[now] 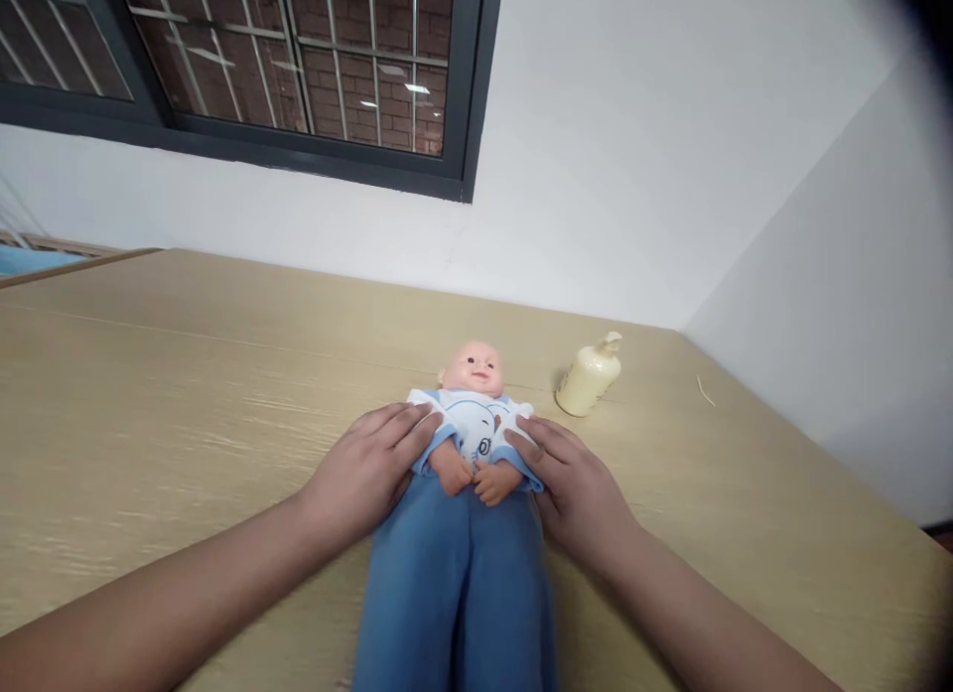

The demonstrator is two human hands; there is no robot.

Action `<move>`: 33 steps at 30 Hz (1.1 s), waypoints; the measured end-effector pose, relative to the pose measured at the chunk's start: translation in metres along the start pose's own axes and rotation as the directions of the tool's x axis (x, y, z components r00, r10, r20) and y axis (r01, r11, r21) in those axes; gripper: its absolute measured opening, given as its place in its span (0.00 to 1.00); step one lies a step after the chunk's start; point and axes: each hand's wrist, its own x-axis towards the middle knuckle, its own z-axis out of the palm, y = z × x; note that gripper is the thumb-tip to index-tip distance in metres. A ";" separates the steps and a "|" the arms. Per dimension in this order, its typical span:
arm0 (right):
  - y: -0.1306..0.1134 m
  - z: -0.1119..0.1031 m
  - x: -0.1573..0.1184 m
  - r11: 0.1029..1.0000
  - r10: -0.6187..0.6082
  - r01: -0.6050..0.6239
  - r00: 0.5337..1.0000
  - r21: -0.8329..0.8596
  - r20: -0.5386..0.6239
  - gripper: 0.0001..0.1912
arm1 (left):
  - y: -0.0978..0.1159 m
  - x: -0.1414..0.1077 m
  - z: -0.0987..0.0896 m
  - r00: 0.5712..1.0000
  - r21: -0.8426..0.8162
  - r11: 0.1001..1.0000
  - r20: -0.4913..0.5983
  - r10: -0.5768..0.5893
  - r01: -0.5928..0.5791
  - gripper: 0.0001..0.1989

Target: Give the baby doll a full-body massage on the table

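Note:
A baby doll (476, 439) lies on its back on the wooden table, head toward the wall. It wears a white top with light-blue trim and a cartoon print, plus long blue trousers (454, 583). My left hand (364, 464) grips the doll's side and upper arm at the left, fingers over the sleeve and thumb hidden beneath. At the right, my right hand (577, 484) holds the opposite side the same way. Between my hands, the doll's small hands rest together on its belly.
A cream pump bottle (590, 376) stands on the table (186, 394), right of the doll's head. Farther right lies a thin pale strip (704, 390). White walls (596, 176) border the table at the back and right, with a barred window (313, 67) above.

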 end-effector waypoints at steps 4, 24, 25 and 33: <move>0.000 0.002 0.001 0.999 0.049 -0.048 0.999 0.018 -0.023 0.37 | -0.002 0.001 0.001 1.000 -0.080 0.996 -0.013 -0.027 0.026 0.27; 0.062 0.012 -0.005 -0.012 0.760 -0.399 0.592 0.917 0.267 0.22 | -0.040 0.010 0.015 0.544 -0.843 0.054 0.294 -0.786 0.535 0.26; 0.063 0.013 -0.006 -0.026 0.758 -0.404 0.589 0.914 0.281 0.21 | -0.040 0.010 0.016 0.530 -0.856 -0.014 0.332 -0.781 0.516 0.25; 0.069 0.017 -0.005 -0.087 0.781 -0.418 0.534 0.904 0.323 0.18 | -0.045 0.010 0.021 0.493 -0.852 -0.087 0.378 -0.783 0.516 0.24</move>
